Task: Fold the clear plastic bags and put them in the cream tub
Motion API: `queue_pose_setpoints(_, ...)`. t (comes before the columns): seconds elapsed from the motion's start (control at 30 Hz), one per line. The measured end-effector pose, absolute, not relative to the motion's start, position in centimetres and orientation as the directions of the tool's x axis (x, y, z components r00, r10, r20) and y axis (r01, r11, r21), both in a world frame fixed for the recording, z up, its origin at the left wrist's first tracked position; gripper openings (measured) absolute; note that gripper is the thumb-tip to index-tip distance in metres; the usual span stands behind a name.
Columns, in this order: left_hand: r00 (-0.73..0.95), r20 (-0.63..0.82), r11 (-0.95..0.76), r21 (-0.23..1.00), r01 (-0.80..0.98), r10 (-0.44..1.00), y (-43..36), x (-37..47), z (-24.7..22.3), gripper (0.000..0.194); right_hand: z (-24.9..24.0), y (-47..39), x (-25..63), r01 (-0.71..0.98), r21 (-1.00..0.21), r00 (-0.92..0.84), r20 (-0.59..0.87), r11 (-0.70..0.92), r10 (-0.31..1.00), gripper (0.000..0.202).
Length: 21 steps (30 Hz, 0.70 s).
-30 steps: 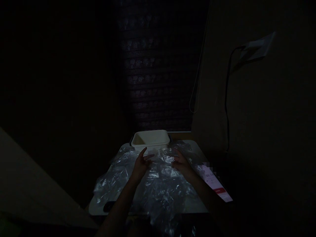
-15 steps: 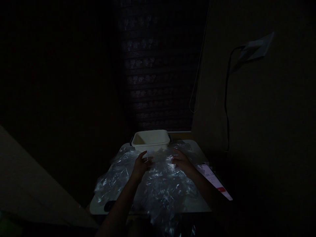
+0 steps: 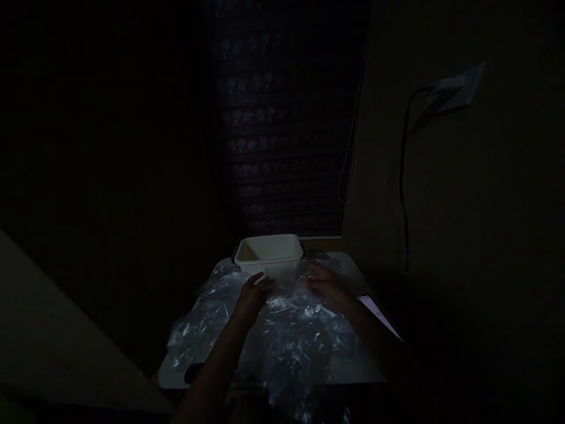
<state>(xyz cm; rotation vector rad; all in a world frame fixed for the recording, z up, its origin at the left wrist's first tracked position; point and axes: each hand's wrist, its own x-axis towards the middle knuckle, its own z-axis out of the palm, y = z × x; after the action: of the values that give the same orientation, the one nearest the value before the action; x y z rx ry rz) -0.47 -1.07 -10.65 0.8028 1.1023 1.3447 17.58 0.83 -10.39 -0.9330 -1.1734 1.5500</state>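
Crumpled clear plastic [image 3: 291,347], thin and shiny, spreads over a small white table [image 3: 357,371] and hangs past its front edge. My left hand [image 3: 252,297] is over the middle of the plastic, thumb and fingers apart. Facing it from the right, my right hand [image 3: 329,287] has its fingers stretched out, touching or just above the plastic. Dim light hides whether either hand's fingertips pinch any film. Just beyond both hands stands a white rectangular tub [image 3: 278,265] with dark side handles.
A lit phone [image 3: 379,316] lies at the table's right edge, partly behind my right forearm. Near the front left is a dark object [image 3: 193,372]. A dark blind [image 3: 256,147] hangs behind the table. On the right wall, a black cord [image 3: 403,176] drops from an outlet [image 3: 457,91].
My right hand and forearm have shifted slightly, covering more of the phone. The left hand stays nearly in place. The plastic between and below the hands has rumpled a little differently.
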Motion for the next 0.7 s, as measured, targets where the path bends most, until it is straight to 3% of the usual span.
queue_pose_setpoints(0.13,0.138,-0.227,0.265,0.857,-0.442,0.964,-2.0,-0.4,-9.3,0.034,-8.3,1.2,18.2,-0.304,-0.949,-0.325,0.023,-0.082,0.945,0.048)
queue_pose_setpoints(0.23,0.365,-0.324,0.466,0.776,-0.425,0.873,-2.6,-0.1,-8.2,0.045,-7.9,1.1,18.4,-0.329,-0.942,-0.320,0.053,-0.058,0.946,0.049)
queue_pose_setpoints(0.3,0.411,-0.317,0.491,0.749,-0.444,0.855,-2.8,0.1,-7.7,0.047,-8.2,0.9,18.3,-0.323,-0.945,-0.307,0.055,-0.050,0.950,0.050)
queue_pose_setpoints(0.5,0.269,-0.159,0.285,0.795,-0.536,0.950,-2.1,0.5,-8.0,0.035,-9.8,0.0,18.6,-0.258,-0.964,-0.296,0.009,-0.071,0.955,0.055)
queue_pose_setpoints(0.7,0.106,-0.053,0.093,0.903,-0.420,0.993,-1.3,0.5,-9.4,0.059,-11.1,0.1,18.9,-0.185,-0.974,-0.320,-0.068,-0.133,0.945,0.064)
